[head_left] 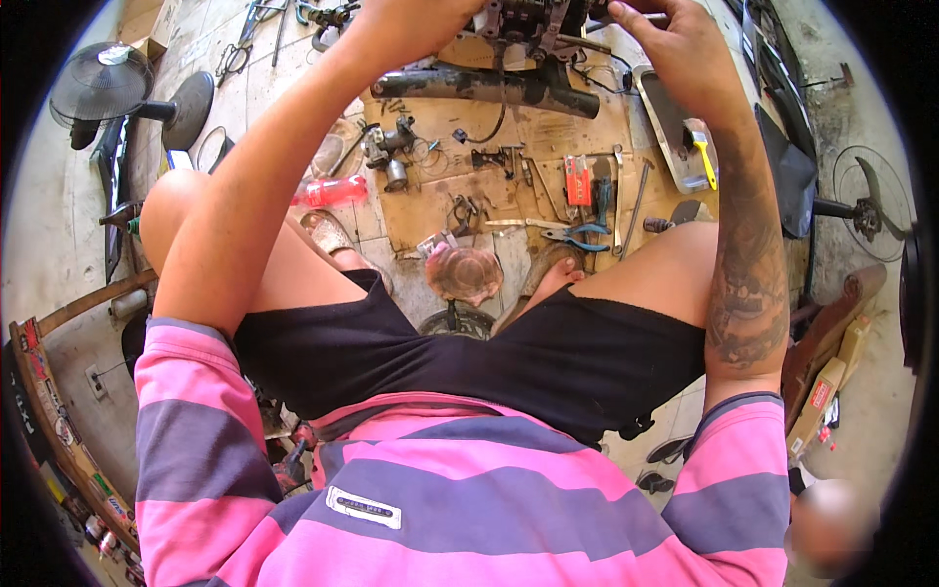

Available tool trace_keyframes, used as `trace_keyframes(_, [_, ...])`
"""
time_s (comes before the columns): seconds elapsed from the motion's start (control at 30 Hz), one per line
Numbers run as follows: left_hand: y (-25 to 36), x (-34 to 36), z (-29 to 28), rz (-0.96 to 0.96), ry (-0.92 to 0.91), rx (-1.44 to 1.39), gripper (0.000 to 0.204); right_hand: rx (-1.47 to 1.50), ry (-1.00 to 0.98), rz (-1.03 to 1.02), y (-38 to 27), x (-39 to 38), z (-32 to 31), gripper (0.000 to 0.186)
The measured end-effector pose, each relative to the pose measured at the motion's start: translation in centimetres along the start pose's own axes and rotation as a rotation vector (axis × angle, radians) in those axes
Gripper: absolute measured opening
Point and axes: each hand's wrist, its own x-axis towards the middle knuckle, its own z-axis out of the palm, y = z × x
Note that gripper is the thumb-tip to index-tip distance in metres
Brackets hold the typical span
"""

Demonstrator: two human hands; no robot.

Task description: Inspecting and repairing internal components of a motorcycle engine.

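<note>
At the upper edge, a dark metal machine assembly [533,29] with brackets and a hanging cable stands between my hands. My left hand [421,24] reaches its left side; the fingers are cut off by the picture's edge. On its right side my right hand [680,44] is closed, thumb and fingers near a thin rod-like part, though what they grip is unclear. Below the assembly lies a thick, worn black tube [489,88]. A carburetor-like metal part [389,147] rests on the cardboard [411,210] nearer to me.
Pliers with blue handles [577,233], a wrench [618,196] and a red box [578,180] lie on the cardboard. A metal tray [665,132] holds a yellow-handled brush [704,161]. A red plastic bottle [333,191] lies by my left foot. Fans [103,83] stand at both sides.
</note>
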Motion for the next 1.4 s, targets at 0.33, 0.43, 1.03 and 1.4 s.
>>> trace_keyframes(0.33, [0.3, 0.3, 0.1, -0.005, -0.021, 0.093, 0.016, 0.018, -0.022, -0.012, 0.1, -0.4, 0.0, 0.02])
trace_keyframes(0.43, [0.4, 0.4, 0.2, -0.012, -0.023, 0.067, 0.016, 0.002, -0.03, -0.003, -0.5, -1.0, 0.1, 0.02])
trace_keyframes(1.03, [0.6, 0.7, 0.2, -0.039, -0.054, 0.073, 0.011, 1.161, 0.233, 0.605, -5.5, -2.6, 13.1, 0.02])
trace_keyframes(1.4, [-1.0, 0.9, 0.8, -0.009, -0.04, -0.008, 0.012, 2.101, 0.626, 0.666, -5.9, -1.0, 18.8, 0.024])
